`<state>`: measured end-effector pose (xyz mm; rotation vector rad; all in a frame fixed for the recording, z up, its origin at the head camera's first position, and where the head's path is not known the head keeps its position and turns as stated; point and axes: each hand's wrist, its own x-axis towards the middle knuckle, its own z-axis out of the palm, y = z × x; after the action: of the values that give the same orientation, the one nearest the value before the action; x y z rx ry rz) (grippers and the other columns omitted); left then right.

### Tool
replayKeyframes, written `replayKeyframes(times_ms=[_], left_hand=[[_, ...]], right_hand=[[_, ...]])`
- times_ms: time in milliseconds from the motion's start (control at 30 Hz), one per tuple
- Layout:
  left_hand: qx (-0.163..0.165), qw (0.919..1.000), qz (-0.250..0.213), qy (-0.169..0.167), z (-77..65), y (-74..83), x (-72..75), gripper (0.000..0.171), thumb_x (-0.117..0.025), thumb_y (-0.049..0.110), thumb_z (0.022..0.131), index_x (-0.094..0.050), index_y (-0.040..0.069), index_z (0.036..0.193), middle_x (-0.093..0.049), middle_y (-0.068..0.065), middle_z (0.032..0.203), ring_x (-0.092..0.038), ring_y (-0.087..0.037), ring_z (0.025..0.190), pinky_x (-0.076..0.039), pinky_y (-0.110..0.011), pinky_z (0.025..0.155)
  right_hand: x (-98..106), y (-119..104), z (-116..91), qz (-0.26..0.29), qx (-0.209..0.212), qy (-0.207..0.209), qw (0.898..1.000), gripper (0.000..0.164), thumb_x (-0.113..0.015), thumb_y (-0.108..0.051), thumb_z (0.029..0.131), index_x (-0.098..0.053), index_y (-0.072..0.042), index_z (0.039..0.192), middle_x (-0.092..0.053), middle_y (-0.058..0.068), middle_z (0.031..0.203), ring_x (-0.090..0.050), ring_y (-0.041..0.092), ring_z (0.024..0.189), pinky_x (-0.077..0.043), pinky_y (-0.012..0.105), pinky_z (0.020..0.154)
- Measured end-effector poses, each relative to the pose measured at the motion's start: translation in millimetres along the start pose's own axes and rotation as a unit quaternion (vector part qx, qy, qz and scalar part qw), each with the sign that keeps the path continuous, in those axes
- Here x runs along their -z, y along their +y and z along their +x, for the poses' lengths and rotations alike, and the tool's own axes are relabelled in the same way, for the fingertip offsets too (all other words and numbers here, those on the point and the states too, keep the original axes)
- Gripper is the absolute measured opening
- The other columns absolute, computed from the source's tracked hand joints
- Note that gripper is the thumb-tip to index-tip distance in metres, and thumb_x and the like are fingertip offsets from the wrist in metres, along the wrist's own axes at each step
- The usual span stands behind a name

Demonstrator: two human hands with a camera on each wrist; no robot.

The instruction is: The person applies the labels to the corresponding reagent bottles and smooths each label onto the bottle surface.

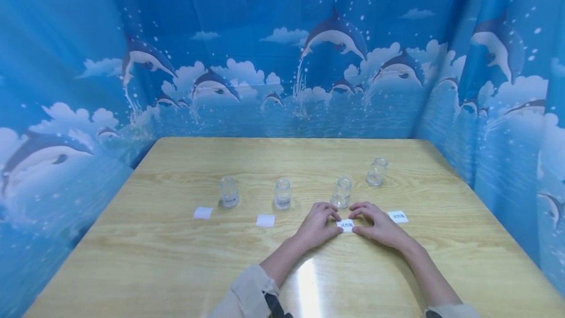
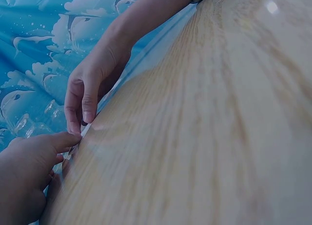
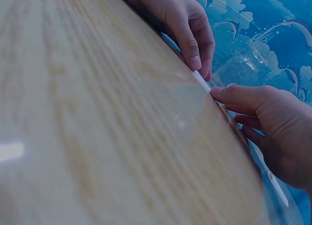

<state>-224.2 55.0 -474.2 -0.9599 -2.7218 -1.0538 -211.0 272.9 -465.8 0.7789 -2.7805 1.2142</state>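
A small white paper label [image 1: 346, 225] with dark printed characters lies low over the table between both hands. My left hand [image 1: 317, 226] holds its left side, thumb at the near corner and forefinger at the far one. On the opposite side my right hand [image 1: 377, 225] pinches the label's right corners in the same way. Seen edge-on in the right wrist view, the label [image 3: 201, 81] is a thin white strip between the thumbs. Just behind the hands stands a clear glass jar [image 1: 342, 192].
More clear glass jars stand on the wooden table [image 1: 154, 259]: one [image 1: 377, 171] at the back right, one [image 1: 283, 193] mid-table, one [image 1: 229, 192] farther left. White labels lie at the left [image 1: 203, 212], left of centre [image 1: 266, 220] and, printed, at right [image 1: 398, 217]. A dolphin-print curtain [image 1: 247, 9] surrounds the table.
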Motion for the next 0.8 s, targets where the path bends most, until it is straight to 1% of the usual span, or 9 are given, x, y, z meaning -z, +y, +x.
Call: replayKeyframes(times_ms=[167, 367, 567, 667, 733, 800], left_hand=[[0.003, 1.0, 0.0, -0.001, 2.2, 0.7, 0.6, 0.026, -0.07, 0.03, 0.08, -0.065, 0.014, 0.1, -0.052, 0.001, 0.121, -0.04, -0.017, 0.118, -0.034, -0.033, 0.099], [0.0, 1.0, 0.009, 0.001, 3.3, 0.4, 0.5, 0.032, -0.07, 0.031, 0.08, -0.065, 0.014, 0.107, -0.052, 0.001, 0.122, -0.039, -0.016, 0.118, -0.034, -0.032, 0.099], [-0.002, 1.0, 0.006, 0.006, 4.1, 2.0, 0.8, 0.029, -0.071, 0.029, 0.08, -0.065, 0.015, 0.104, -0.053, -0.001, 0.119, -0.042, -0.018, 0.116, -0.036, -0.033, 0.098], [0.011, 0.9996, -0.022, 0.011, 3.9, 3.4, 0.0, 0.027, -0.073, 0.026, 0.078, -0.064, 0.016, 0.102, -0.057, 0.001, 0.112, -0.046, -0.015, 0.109, -0.039, -0.031, 0.093], [0.021, 0.9976, -0.064, 0.015, 3.5, 3.7, -0.7, 0.026, -0.073, 0.022, 0.078, -0.065, 0.016, 0.101, -0.059, 0.004, 0.104, -0.049, -0.011, 0.1, -0.042, -0.028, 0.088], [0.029, 0.9923, -0.118, 0.022, 3.3, 3.1, -1.6, 0.023, -0.073, 0.017, 0.078, -0.066, 0.014, 0.099, -0.061, 0.007, 0.095, -0.052, -0.007, 0.092, -0.044, -0.024, 0.084]], right_hand=[[2.4, -1.3, 1.6, 0.008, -0.012, 0.003, 1.0, 0.023, -0.072, -0.021, 0.079, -0.062, -0.014, 0.099, -0.05, 0.012, 0.123, -0.042, 0.039, 0.117, -0.03, 0.06, 0.095], [5.0, -3.6, 2.6, 0.008, -0.006, 0.005, 1.0, 0.02, -0.073, -0.015, 0.076, -0.062, -0.015, 0.092, -0.051, 0.013, 0.122, -0.043, 0.038, 0.115, -0.031, 0.058, 0.096], [3.7, -3.3, 2.0, -0.015, 0.009, 0.011, 1.0, 0.024, -0.072, -0.019, 0.078, -0.064, -0.013, 0.1, -0.052, 0.011, 0.122, -0.043, 0.037, 0.115, -0.03, 0.06, 0.094], [0.9, -4.4, 1.0, -0.006, 0.009, 0.027, 1.0, 0.021, -0.07, -0.012, 0.08, -0.064, -0.008, 0.099, -0.054, 0.014, 0.119, -0.044, 0.039, 0.113, -0.029, 0.062, 0.094], [-1.5, -5.5, 0.7, 0.015, 0.0, 0.038, 0.999, 0.017, -0.068, -0.006, 0.08, -0.064, -0.005, 0.097, -0.056, 0.016, 0.115, -0.047, 0.039, 0.11, -0.03, 0.061, 0.093], [-3.2, -6.9, 1.2, 0.033, -0.017, 0.049, 0.998, 0.015, -0.066, -0.003, 0.081, -0.064, -0.004, 0.096, -0.06, 0.014, 0.108, -0.051, 0.036, 0.105, -0.034, 0.057, 0.093]])
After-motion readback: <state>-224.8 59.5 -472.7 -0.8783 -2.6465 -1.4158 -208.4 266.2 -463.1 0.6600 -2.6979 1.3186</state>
